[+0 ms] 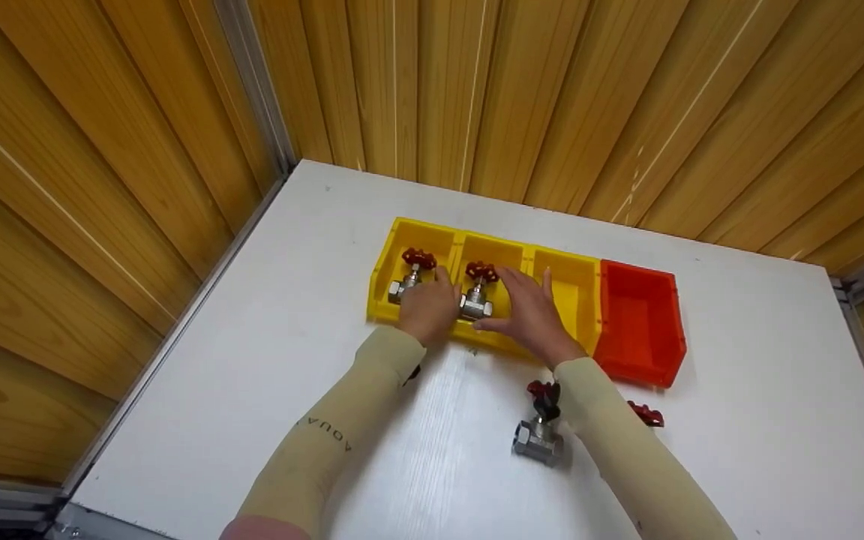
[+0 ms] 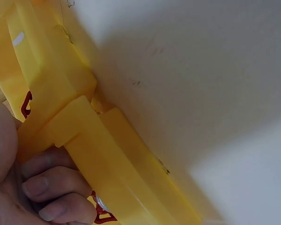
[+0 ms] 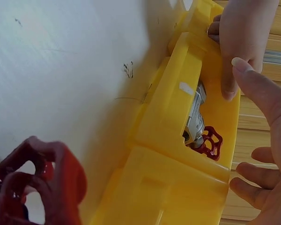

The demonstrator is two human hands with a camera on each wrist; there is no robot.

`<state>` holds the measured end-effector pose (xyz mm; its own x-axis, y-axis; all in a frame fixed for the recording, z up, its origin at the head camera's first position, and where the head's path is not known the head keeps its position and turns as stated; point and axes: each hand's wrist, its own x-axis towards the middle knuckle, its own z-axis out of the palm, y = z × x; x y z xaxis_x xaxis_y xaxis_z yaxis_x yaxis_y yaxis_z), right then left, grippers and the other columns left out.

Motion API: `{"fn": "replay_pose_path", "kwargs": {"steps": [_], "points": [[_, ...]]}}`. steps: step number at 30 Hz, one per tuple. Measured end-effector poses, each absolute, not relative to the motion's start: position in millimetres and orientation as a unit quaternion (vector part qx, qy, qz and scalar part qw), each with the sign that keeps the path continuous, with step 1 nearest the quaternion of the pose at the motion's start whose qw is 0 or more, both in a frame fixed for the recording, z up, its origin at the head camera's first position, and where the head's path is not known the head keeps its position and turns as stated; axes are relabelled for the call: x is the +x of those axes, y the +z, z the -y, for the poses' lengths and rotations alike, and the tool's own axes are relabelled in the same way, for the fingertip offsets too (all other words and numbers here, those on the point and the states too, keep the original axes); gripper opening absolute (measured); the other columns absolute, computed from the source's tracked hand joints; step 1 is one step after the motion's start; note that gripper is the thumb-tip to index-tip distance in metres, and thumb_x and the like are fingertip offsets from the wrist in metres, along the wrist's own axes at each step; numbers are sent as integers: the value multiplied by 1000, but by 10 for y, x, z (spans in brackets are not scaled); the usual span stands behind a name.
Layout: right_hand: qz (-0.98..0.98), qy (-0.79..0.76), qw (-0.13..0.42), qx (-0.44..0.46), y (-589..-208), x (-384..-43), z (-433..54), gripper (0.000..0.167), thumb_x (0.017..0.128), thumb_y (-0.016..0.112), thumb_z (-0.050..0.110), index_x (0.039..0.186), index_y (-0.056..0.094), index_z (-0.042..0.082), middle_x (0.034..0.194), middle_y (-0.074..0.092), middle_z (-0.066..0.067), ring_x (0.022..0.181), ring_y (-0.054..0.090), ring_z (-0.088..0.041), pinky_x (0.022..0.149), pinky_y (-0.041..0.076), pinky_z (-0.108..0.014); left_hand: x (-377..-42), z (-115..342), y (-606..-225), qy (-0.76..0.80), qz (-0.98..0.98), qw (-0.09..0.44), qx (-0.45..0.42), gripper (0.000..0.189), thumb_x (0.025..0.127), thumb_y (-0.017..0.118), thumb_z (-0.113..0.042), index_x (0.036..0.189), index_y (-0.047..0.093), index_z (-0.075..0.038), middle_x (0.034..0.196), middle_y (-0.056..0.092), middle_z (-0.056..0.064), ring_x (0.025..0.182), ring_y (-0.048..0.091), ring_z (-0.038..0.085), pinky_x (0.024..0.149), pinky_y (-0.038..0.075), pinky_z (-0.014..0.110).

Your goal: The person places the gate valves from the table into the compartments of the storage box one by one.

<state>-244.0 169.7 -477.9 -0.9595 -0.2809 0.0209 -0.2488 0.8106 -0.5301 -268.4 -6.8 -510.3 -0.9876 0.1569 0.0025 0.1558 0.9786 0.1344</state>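
When viewed from the head camera, found nearest a left sleeve [image 1: 334, 397] and a right sleeve [image 1: 631, 450], with one loose valve [image 1: 538, 441] between, resting on the white table [image 1: 267, 360]. Noted a red handwheel [image 1: 648, 415] at far side of right sleeve, partly covered. Observed right hand [image 1: 529, 311] relaxed, gripping nothing, near the middle valve [image 1: 475, 304]. Observed left hand [image 1: 430, 306] clasped over the dividing wall [image 1: 457, 250]; fingertips partly hidden, so exact contact uncertain. Located middle valve inside middle yellow bin [image 1: 503, 255], another valve [image 1: 400, 291] inside left yellow bin [image 1: 421, 234]. Recorded right yellow bin [image 1: 574, 292] and red bin [image 1: 638, 300] alongside. Sighted wood-look wall [image 1: 507, 97] farthest, behind table.
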Motion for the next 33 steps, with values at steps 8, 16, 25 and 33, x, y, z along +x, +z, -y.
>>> {"fn": "replay_pose_path", "kwargs": {"steps": [8, 16, 25, 33], "points": [[-953, -264, 23, -146, -4787, -2349, -1724, 95, 74, 80, 48, 149, 35, 12, 154, 37, -9, 144, 32, -30, 117, -14, -54, -2673, 74, -5094, 67, -995, 9, 79, 55, 104, 35, -43, 136, 42, 1, 59, 55, 3, 48, 51, 17, 44, 41, 31], [-957, -253, 22, -137, -4765, -2298, -1771, 97, 73, 77, 54, 150, 34, 14, 155, 36, -9, 145, 30, -29, 118, -14, -52, -2674, 98, -5059, 97, -992, -3, 78, 56, 103, 37, -44, 135, 45, 1, 64, 56, 4, 52, 54, 18, 48, 46, 32], [-958, -254, 17, -135, -4768, -2234, -1859, 97, 73, 80, 50, 150, 34, 15, 155, 37, -7, 145, 31, -28, 118, -11, -53, -2689, 149, -5007, 133, -988, -8, 73, 57, 98, 47, -48, 133, 49, -2, 68, 56, 4, 61, 57, 20, 58, 50, 35], [-960, -250, 11, -129, -4747, -2169, -1930, 98, 72, 81, 50, 150, 34, 16, 154, 38, -8, 144, 31, -29, 119, -7, -55, -2725, 155, -4903, 161, -983, -53, 73, 46, 95, 53, -49, 115, 49, -7, 63, 51, 3, 52, 52, 19, 49, 38, 31]]}}
